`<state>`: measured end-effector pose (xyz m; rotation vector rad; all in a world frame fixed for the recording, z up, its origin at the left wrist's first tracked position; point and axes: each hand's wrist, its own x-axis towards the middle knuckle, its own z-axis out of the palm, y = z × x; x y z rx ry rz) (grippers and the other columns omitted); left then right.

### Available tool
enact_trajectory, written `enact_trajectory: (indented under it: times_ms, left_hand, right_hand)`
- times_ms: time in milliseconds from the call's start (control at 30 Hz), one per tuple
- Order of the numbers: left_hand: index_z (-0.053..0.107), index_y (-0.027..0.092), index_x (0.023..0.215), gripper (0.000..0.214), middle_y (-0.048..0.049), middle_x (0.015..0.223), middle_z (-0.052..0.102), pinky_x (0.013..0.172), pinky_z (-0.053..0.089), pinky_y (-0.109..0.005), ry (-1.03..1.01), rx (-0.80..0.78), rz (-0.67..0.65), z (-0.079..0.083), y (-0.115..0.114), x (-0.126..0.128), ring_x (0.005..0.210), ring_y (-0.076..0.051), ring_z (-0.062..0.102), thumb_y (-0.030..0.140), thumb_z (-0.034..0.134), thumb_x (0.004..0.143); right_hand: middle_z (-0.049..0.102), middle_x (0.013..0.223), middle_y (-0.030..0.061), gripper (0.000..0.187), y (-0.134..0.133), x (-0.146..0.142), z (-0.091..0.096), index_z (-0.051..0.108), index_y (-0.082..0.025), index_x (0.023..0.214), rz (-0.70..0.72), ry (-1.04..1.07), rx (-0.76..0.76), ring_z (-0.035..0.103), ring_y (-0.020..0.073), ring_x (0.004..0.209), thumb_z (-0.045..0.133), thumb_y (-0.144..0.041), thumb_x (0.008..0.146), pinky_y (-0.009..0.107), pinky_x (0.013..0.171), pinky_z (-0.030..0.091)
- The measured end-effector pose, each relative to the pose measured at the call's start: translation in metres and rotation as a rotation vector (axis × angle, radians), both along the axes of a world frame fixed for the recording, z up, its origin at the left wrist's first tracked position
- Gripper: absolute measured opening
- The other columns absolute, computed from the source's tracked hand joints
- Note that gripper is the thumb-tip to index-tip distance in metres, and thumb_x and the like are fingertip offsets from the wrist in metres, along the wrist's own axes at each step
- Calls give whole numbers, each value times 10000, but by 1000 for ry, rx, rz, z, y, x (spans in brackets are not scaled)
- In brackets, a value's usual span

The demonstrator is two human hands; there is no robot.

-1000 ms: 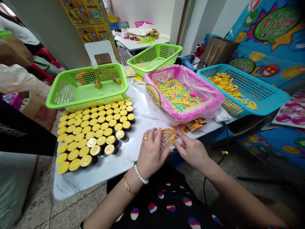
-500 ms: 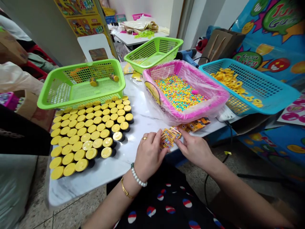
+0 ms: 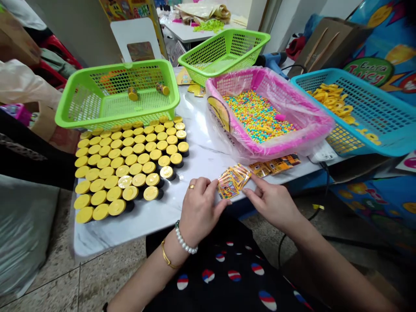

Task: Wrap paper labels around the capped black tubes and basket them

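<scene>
My left hand (image 3: 199, 209) and my right hand (image 3: 273, 202) meet at the front edge of a white marble table (image 3: 201, 158). Between their fingertips they pinch a fanned stack of small yellow-orange printed stickers (image 3: 233, 181). More of the same stickers (image 3: 276, 164) lie in a row just right of the stack. A block of several black bottles with yellow caps (image 3: 130, 162) stands left of my hands.
A green basket (image 3: 81, 110) with two bottles sits behind the caps. Another green basket (image 3: 247, 47) stands farther back. A pink basket (image 3: 312, 128) lined with plastic holds coloured candy balls. A blue basket (image 3: 383, 125) holds yellow rings. A cable (image 3: 321, 190) hangs off the table's right.
The loose spread of stickers has been gathered into a tight fanned stack between both hands. The view has shifted, so the table sits slightly higher and to the right.
</scene>
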<state>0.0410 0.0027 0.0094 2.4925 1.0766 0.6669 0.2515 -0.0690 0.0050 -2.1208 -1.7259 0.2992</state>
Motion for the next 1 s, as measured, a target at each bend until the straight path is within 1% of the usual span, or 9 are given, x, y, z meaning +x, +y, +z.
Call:
enact_trajectory:
  times_ms: [167, 300, 467, 600, 667, 767, 867, 933, 1000]
  left_hand:
    - [612, 170, 1182, 427, -102, 965, 583, 778, 489, -410, -22, 4, -8, 0, -5, -5, 880, -259, 530, 420, 702, 848]
    - [612, 159, 1160, 410, -111, 977, 595, 795, 486, -427, -28, 7, 33, -1, -12, -10, 894, -267, 527, 431, 682, 862]
    - [621, 140, 1140, 319, -116, 984, 608, 804, 493, -420, -35, 26, -22, -3, -15, -11, 910, -262, 518, 358, 633, 907]
    - [653, 145, 1077, 226, -106, 903, 619, 762, 497, -397, -16, 117, -70, -6, -14, -5, 862, -248, 513, 310, 575, 944]
    - [671, 142, 1000, 194, -102, 847, 619, 735, 492, -391, 1, 180, -65, -8, -14, -2, 823, -245, 508, 295, 563, 950]
    - [677, 138, 958, 183, -100, 823, 622, 719, 487, -381, -4, 221, -61, -11, -15, -1, 798, -237, 508, 285, 569, 946]
    - [677, 155, 970, 157, -88, 836, 628, 711, 484, -357, -64, 186, -72, -13, -17, -6, 797, -219, 514, 276, 583, 939]
    - [679, 159, 967, 135, -81, 833, 630, 700, 479, -345, -113, 175, -91, -14, -18, -10, 790, -212, 512, 260, 597, 929]
    - [685, 151, 957, 123, -83, 828, 633, 691, 476, -344, -148, 177, -106, -15, -19, -12, 782, -210, 509, 242, 614, 915]
  right_hand:
    - [753, 728, 68, 422, 20, -11, 5, 647, -155, 1285, 133, -126, -66, 682, 215, 619, 512, -254, 898, 285, 594, 465]
    - [759, 759, 67, 403, 31, 1, 14, 686, -156, 1241, 151, -46, -47, 688, 211, 649, 540, -241, 876, 291, 632, 485]
    - [679, 638, 5, 361, 9, 7, 14, 715, -124, 1149, -9, 141, 127, 583, 138, 496, 589, -328, 879, 256, 564, 486]
    - [689, 731, 33, 369, -8, -12, 2, 678, -134, 1215, 116, 150, 169, 621, 151, 599, 560, -341, 934, 263, 631, 518]
    - [720, 824, 63, 355, -8, -18, -4, 671, -142, 1230, 173, 109, 162, 663, 172, 703, 535, -323, 957, 283, 708, 530]
    - [745, 928, 90, 334, -2, -17, -7, 678, -137, 1211, 173, 71, 193, 685, 183, 772, 526, -314, 971, 292, 763, 526]
    - [718, 794, 67, 375, 0, -15, -6, 680, -121, 1189, 109, 71, 242, 661, 175, 690, 539, -389, 968, 276, 690, 512]
    - [663, 683, 35, 421, 0, -19, -5, 694, -120, 1130, 37, 54, 254, 631, 173, 630, 591, -474, 926, 274, 637, 488]
    - [636, 660, 22, 411, 0, -28, -6, 701, -135, 1033, -10, 13, 236, 606, 175, 610, 654, -510, 871, 281, 613, 459]
